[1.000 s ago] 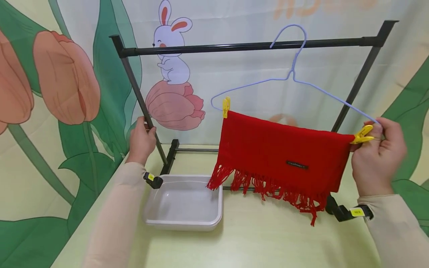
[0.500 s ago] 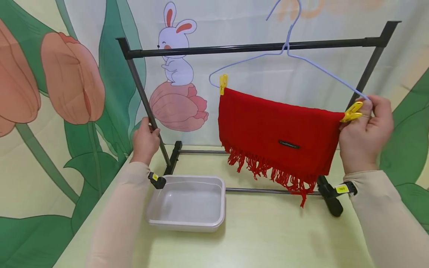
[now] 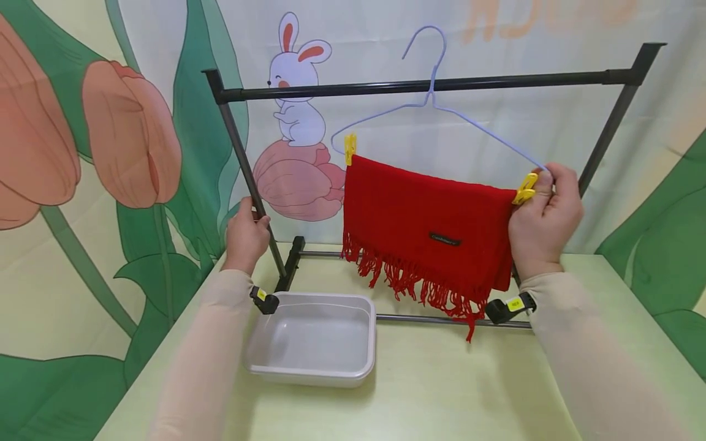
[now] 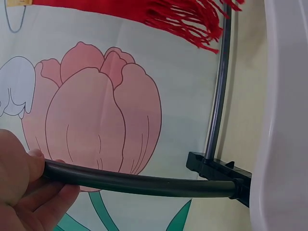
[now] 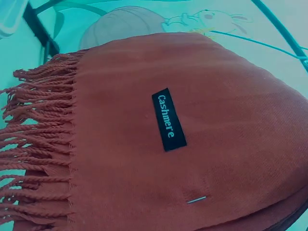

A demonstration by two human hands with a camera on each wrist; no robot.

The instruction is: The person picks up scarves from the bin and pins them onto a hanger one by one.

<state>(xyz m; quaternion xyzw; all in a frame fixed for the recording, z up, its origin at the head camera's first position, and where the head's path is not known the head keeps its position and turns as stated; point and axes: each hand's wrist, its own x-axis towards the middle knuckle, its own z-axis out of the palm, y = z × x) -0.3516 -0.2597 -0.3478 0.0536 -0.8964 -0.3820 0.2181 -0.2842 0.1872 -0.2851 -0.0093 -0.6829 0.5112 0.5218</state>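
My left hand (image 3: pixel 246 236) grips the left upright (image 3: pixel 242 159) of a black clothes rack; the left wrist view shows the fingers round that pole. At the other side my right hand (image 3: pixel 546 226) holds the right end of a lilac wire hanger (image 3: pixel 488 130). From the hanger hangs a folded red scarf (image 3: pixel 419 208) with a fringe, pinned by a yellow clothespin (image 3: pixel 350 149) on the left and another clothespin (image 3: pixel 524 188) beside my right thumb. The hanger's hook rises above the rack's top bar (image 3: pixel 353 90), overlapping it. Scarf fabric (image 5: pixel 115 134) fills the right wrist view, hiding the hand.
A pale grey plastic basin (image 3: pixel 366 358) stands on the light table (image 3: pixel 441 392), in front of the rack's left foot (image 3: pixel 291 260). The rack's lower rail (image 3: pixel 419 318) runs to its right. Behind the rack hangs a printed cloth (image 3: pixel 496 49) with tulips and a rabbit.
My right hand has carried the hanger and scarf leftwards and up, with the hook dipping a little in the last half second. My left hand keeps its grip on the upright.
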